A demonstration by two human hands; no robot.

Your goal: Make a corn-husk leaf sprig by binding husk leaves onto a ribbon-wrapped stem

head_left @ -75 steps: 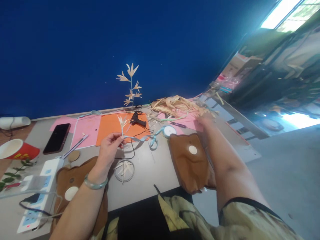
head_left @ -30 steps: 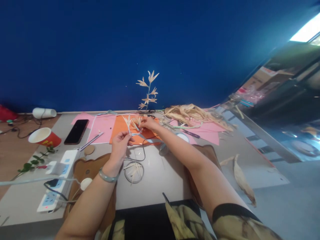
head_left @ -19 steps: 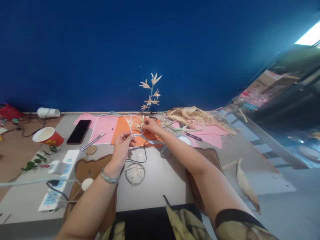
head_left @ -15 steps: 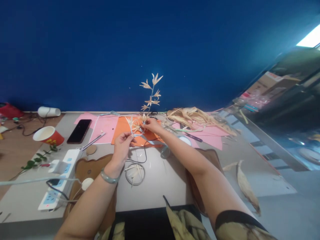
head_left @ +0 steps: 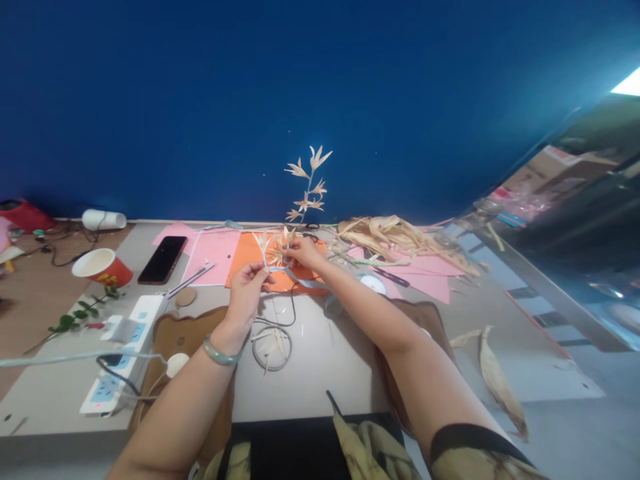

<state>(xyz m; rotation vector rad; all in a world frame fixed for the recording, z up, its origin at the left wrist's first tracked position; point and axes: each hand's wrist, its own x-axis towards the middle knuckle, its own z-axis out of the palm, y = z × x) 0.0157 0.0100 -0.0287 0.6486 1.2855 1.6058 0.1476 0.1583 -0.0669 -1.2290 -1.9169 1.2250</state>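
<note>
My left hand (head_left: 249,287) is closed, thumb and fingertips pinching a light-blue wrapped stem (head_left: 274,269) with small pale flowers (head_left: 260,241) that look made of dried husk. Also closed, my right hand (head_left: 306,253) pinches at one of these husk flowers (head_left: 289,237); its fingertips partly hide the contact. A light-blue strip (head_left: 299,279) runs from the stem toward my right forearm, which hides its far part. Behind my hands, a taller spray of husk flowers (head_left: 317,158) stands upright against the blue wall. Orange paper (head_left: 239,257) lies beneath the work.
Dried husk strips (head_left: 385,233) are heaped at back right, near dark scissors (head_left: 393,276) on pink paper. On the left are a phone (head_left: 163,260), a paper cup (head_left: 103,267), a power strip (head_left: 120,353) and a leafy sprig (head_left: 83,313). A wire coil (head_left: 271,349) lies in front.
The view has shifted slightly, so the table items sit a little farther right. Both hands keep their pinches in nearly the same place, and more of the light-blue strip shows.
</note>
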